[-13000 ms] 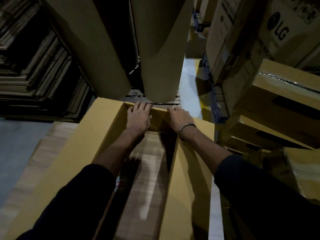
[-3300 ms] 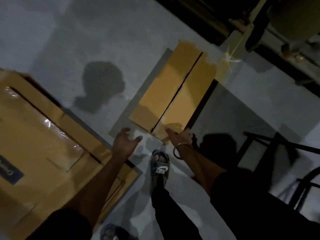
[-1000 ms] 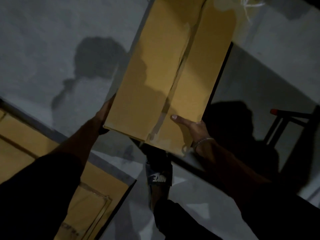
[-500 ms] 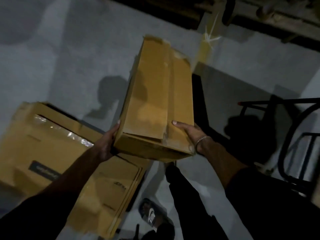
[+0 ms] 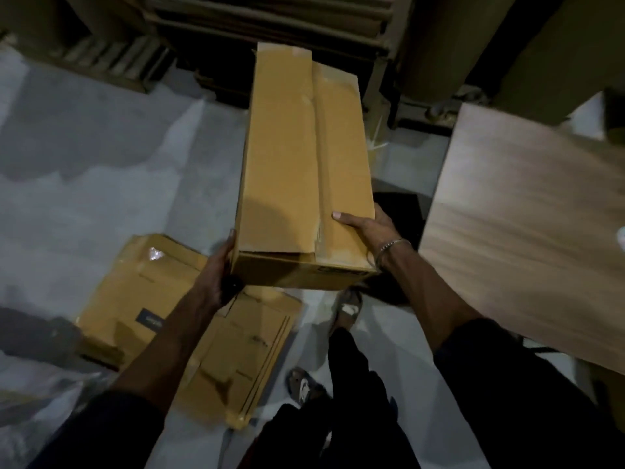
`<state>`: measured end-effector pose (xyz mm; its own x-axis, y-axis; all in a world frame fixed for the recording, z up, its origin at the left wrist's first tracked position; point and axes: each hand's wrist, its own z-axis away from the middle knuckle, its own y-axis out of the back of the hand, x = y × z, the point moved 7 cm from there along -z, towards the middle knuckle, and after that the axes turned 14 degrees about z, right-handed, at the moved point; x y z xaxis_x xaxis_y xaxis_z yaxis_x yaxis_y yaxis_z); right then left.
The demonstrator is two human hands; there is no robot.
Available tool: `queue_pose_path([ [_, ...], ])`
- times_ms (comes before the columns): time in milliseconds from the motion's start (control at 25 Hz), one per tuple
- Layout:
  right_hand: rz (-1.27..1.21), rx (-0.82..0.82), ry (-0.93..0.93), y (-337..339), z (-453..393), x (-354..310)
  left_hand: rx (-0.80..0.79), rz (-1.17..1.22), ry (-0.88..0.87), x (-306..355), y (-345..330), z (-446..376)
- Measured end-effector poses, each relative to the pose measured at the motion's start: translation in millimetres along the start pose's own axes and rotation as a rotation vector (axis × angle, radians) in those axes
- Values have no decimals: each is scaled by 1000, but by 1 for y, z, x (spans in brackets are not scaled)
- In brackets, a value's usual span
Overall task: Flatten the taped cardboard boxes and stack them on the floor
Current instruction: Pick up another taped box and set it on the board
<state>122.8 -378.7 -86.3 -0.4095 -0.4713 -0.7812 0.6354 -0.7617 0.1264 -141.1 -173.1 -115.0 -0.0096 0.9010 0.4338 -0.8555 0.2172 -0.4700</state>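
We see a long cardboard box (image 5: 304, 157) held up above the floor (image 5: 101, 184), still box-shaped, with strips of tape along its top seam. The left hand (image 5: 218, 275) grips its near left corner from the side. The right hand (image 5: 367, 228) clasps the near right edge, thumb lying across the top face. Below the left arm, flattened boxes (image 5: 189, 333) lie stacked on the floor. A pale wooden tabletop (image 5: 527, 225) stands to the right.
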Motion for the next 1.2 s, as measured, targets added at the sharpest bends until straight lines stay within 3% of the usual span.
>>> queue_pose_path([
  [160,15,100,59,87,85,-35,-94,-67,46,-39,-72,60],
  [400,-16,214,158,226,159,-53,-193,-16,143,-120,-197,78],
  [840,-114,424,-44,546,202,67,-163,-242,191,-382,-397,68],
  [960,-83,450,-71,593,202,94,-182,-323,258,-440,-420,56],
  [1040,-81,485,-48,615,202,106,-100,-419,338,-462,-431,56],
  [1200,-82,472,-37,627,189,111,-67,-621,309,-458,-460,61],
])
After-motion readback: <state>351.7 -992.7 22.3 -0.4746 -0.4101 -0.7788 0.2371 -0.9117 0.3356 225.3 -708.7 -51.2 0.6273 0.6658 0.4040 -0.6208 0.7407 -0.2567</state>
